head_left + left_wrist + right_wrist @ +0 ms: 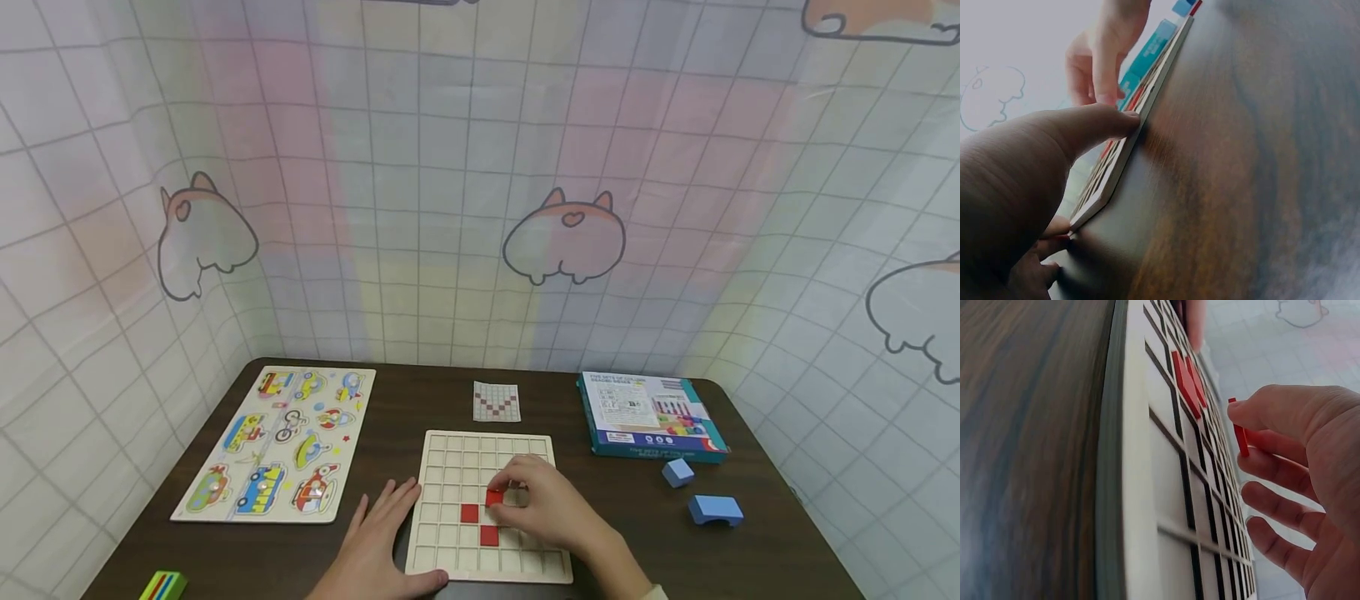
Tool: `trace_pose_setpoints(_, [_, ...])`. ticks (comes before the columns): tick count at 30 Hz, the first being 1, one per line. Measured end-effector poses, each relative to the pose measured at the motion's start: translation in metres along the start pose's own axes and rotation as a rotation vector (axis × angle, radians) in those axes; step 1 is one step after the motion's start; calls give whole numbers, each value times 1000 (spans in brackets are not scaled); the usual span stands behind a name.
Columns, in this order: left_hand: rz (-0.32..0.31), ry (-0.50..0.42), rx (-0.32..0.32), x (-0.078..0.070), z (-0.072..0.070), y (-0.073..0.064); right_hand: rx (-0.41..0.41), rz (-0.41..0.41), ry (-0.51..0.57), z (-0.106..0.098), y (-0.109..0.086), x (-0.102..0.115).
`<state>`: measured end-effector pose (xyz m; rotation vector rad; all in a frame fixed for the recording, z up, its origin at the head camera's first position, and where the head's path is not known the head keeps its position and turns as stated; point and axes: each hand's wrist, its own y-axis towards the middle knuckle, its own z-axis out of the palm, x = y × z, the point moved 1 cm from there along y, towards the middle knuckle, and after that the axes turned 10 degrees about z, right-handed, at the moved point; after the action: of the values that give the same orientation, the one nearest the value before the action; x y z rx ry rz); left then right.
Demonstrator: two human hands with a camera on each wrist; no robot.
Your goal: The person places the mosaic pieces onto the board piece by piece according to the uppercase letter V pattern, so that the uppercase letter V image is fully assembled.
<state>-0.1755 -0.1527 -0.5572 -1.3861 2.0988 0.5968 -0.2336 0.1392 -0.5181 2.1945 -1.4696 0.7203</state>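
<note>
A pale wooden grid board point(487, 576) lies on the dark table near the front. Two red square tiles sit in its cells, one red tile point(469, 513) a row farther back and left of the other red tile point(489, 536). Over the grid, my right hand point(551, 504) pinches a third red tile point(1240, 432) between thumb and index finger, held tilted and apart from the board in the right wrist view. My left hand point(378, 542) steadies the board's left side with fingers spread and its thumb point(1107, 122) on the front edge.
Behind the board lies a small pattern card point(497, 402) with red squares. A vehicle picture puzzle point(277, 446) is at left, with a green striped block point(163, 586) in front. At right are a boxed set point(651, 415), a blue cube point(678, 472) and a blue arch block point(716, 509).
</note>
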Motion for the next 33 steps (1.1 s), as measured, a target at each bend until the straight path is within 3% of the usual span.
trace_pose_setpoints(16, [15,22,4,0,-1,0,41,-65,8,19,23,34])
trace_pose_setpoints(33, [10,13,1,0,-1,0,13,-51,-110,39,41,42])
